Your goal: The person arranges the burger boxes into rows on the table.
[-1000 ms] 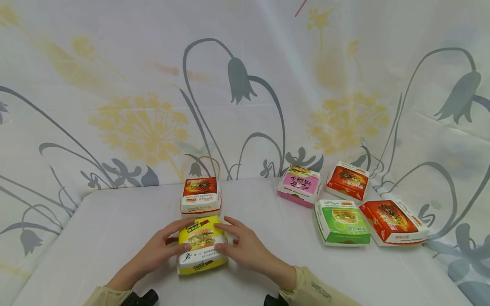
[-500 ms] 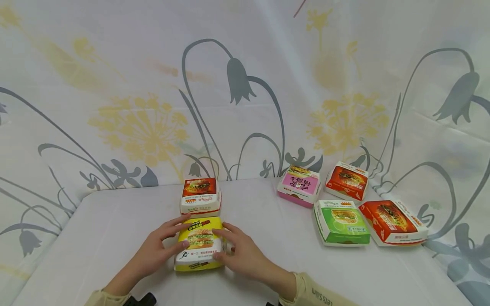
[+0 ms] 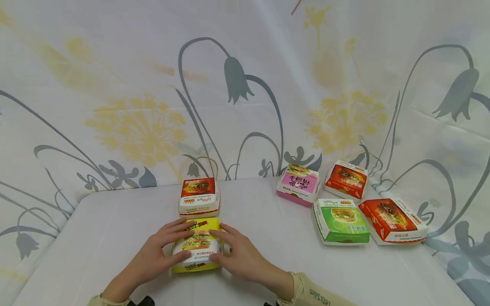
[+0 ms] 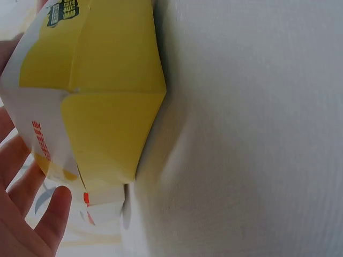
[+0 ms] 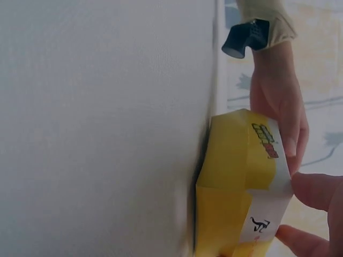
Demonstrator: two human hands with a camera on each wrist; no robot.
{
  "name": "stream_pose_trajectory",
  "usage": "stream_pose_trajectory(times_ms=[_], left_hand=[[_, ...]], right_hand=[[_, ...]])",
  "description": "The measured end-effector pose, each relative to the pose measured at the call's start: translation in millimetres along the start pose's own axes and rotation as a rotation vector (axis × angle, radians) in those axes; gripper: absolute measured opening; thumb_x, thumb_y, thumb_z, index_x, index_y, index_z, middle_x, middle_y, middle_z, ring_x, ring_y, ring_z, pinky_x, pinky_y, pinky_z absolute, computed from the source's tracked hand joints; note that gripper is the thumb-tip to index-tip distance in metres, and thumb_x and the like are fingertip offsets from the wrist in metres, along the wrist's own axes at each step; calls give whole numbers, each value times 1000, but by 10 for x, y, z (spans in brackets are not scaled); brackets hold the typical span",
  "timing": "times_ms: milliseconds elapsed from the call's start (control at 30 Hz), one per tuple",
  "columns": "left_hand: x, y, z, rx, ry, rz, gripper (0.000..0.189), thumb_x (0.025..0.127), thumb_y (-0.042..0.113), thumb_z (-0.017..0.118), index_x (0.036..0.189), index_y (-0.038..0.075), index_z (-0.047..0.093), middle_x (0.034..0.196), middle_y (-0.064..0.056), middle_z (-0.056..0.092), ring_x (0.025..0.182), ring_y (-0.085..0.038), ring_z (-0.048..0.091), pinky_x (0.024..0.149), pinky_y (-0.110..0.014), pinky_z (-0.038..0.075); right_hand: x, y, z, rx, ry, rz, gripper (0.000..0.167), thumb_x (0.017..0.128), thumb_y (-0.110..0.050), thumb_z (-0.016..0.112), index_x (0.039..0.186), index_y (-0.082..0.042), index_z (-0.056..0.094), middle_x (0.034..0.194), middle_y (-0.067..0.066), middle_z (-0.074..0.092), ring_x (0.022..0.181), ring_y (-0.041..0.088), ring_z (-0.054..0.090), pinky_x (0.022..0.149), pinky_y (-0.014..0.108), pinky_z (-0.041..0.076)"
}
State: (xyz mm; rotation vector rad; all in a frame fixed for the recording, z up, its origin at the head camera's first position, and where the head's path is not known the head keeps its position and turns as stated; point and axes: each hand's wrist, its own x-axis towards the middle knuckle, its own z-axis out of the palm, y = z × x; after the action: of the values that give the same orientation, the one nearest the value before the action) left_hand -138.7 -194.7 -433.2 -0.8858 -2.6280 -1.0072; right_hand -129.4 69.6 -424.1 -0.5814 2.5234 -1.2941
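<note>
A yellow and white burger box (image 3: 197, 248), with a printed burger on its lid, lies on the white table under both hands. My left hand (image 3: 157, 248) rests its fingers and thumb across the left part of the lid. At the right side my right hand (image 3: 241, 257) touches the lid, thumb near the front and fingers farther back. In the left wrist view the yellow box (image 4: 112, 128) shows its lower sides close to the table. Right behind it stands a red and white burger box (image 3: 200, 197).
To the right on the tabletop (image 3: 275, 238) are a pink box (image 3: 300, 185), a green one (image 3: 342, 221), a smaller red one (image 3: 346, 180) and a larger red one (image 3: 394, 221). A flower-printed curtain (image 3: 153, 85) rises behind the table.
The yellow box has shifted slightly left and turned straighter, in line with the red box behind it. My left fingers now reach farther over its lid.
</note>
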Motion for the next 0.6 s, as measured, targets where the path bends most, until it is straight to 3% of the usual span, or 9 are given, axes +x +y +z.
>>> stream_pose_trajectory(times_ms=[67,133,300,600], left_hand=[[-3,-3,-5,18,-15,0,50,81,39,82,128,29,68,141,11,56,139,-18,41,103,-54,42],[-8,-4,-14,31,-20,8,53,80,40,83,129,28,68,142,10,55,139,-19,40,101,-58,42],[-21,-1,-22,62,-19,21,56,78,42,84,130,29,67,143,9,54,139,-19,40,100,-57,43],[-32,6,-7,50,-19,15,55,79,42,83,130,29,67,144,10,54,139,-18,39,102,-53,42]], right_hand=[[-2,-1,-18,-25,-8,-7,55,93,-44,68,144,-29,54,158,4,36,142,30,37,104,53,43],[-6,-3,-46,-34,-15,-16,55,93,-43,67,144,-28,54,157,3,37,141,29,38,102,49,46],[-16,5,-162,5,-13,-32,52,94,-33,69,142,-21,56,152,2,45,136,25,45,96,40,52],[49,238,-606,1,85,-55,44,97,-22,65,139,-12,58,140,6,57,122,30,57,97,45,51]])
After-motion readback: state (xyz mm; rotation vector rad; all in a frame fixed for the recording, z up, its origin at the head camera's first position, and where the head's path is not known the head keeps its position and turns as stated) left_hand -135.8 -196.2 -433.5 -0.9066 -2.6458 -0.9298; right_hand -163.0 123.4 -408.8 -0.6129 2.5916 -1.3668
